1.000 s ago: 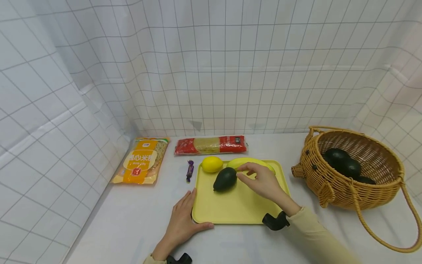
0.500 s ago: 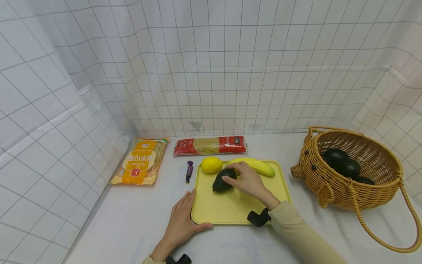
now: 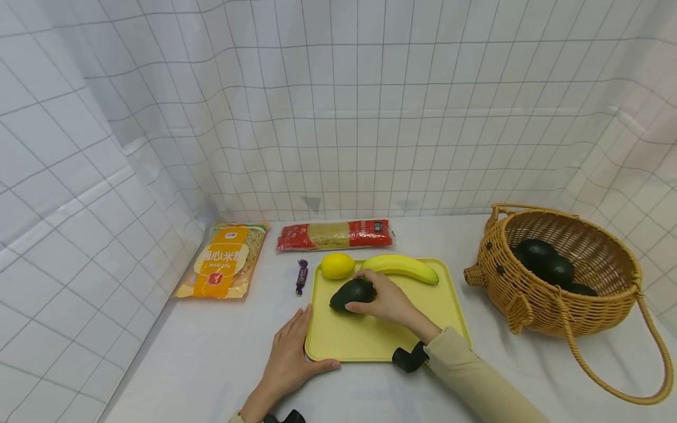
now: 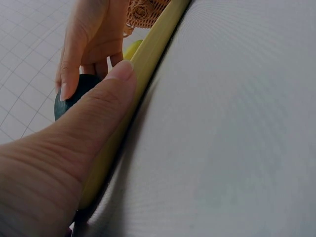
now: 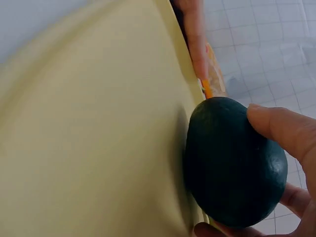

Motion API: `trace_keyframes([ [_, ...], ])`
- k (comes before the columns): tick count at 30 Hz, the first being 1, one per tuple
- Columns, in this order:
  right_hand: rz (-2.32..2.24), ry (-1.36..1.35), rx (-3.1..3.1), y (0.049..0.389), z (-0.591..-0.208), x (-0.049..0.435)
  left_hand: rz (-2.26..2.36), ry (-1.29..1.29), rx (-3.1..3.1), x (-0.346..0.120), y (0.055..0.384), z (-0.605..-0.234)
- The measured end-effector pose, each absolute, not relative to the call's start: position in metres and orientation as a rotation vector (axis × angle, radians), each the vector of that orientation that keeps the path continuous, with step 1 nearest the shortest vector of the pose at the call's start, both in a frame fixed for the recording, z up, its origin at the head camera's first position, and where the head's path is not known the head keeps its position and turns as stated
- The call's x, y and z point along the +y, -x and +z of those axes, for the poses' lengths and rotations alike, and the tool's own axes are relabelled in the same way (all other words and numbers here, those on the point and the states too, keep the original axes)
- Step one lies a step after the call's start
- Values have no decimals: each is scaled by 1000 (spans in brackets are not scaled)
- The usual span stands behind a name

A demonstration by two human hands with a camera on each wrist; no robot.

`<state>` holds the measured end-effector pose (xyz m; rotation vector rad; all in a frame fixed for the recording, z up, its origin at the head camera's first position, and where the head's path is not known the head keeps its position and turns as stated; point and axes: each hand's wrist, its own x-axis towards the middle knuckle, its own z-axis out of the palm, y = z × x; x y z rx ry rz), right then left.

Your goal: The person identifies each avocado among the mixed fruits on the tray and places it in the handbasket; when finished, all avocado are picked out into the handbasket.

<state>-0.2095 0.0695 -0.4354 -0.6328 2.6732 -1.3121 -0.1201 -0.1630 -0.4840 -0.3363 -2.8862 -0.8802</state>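
A dark green avocado (image 3: 351, 295) is on the yellow tray (image 3: 359, 346), just in front of a lemon (image 3: 337, 266). My right hand (image 3: 388, 299) grips it from the right, thumb on the near side and fingers on the far side. In the right wrist view the avocado (image 5: 232, 163) sits close against the tray; whether it touches cannot be told. My left hand (image 3: 290, 355) lies at the tray's front left corner, fingers straight along the left edge and thumb along the front edge. A banana (image 3: 400, 267) lies at the back of the tray.
A wicker basket (image 3: 534, 305) shaped like a pig, with several avocados (image 3: 557, 270), stands at the right. A red noodle packet (image 3: 334, 235) lies behind the tray. A purple wrapped candy (image 3: 301, 277) and an orange bag (image 3: 222, 261) lie left of it.
My right hand has moved left and its fingers have closed round the avocado. The avocado has turned slightly, its narrow end pointing more to the left. My left hand has stayed put.
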Motion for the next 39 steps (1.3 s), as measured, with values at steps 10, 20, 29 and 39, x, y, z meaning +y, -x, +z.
trace_keyframes([
  [10,-1345,795,2570,201,-444,72,-908,311,-2913,-163,120,-482],
  [20,-1296,803,2591,194,-444,77,-888,324,-2910,-164,120,-483],
  [29,-1266,756,2590,189,-442,87,-884,328,-2902,-164,120,-482],
  [39,-1280,668,2627,182,-431,105,-898,305,-2918,-163,121,-483],
])
